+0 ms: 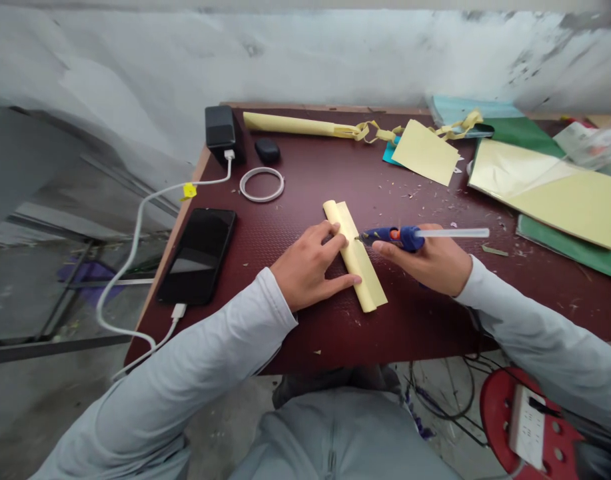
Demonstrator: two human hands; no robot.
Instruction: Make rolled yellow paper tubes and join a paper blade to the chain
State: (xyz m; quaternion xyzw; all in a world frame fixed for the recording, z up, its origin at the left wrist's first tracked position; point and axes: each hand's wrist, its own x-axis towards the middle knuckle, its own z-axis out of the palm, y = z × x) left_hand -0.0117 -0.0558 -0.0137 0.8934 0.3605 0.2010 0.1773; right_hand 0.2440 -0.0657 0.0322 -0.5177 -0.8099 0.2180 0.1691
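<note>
A partly rolled sheet of pale yellow paper [361, 270] lies slanted on the dark red tabletop, its flat flap on the right side. My left hand [312, 263] presses on the roll, fingers curled near its upper half and thumb lower down. In my right hand [438, 263] is a blue hot glue gun [392, 235], a clear glue stick [455, 233] sticking out of its back. The nozzle points left and meets the paper's flap around mid-length. The gun's handle is mostly hidden by my fingers.
A black phone [198, 257], charger block [221, 130], black case [267, 151] and tape ring [262, 185] sit left. Behind lie a long yellow paper tube [290, 125], a paper chain [370, 131] and cut sheets [425, 152]. Packed yellow paper [545, 190] is right; a power strip [528, 427] sits below.
</note>
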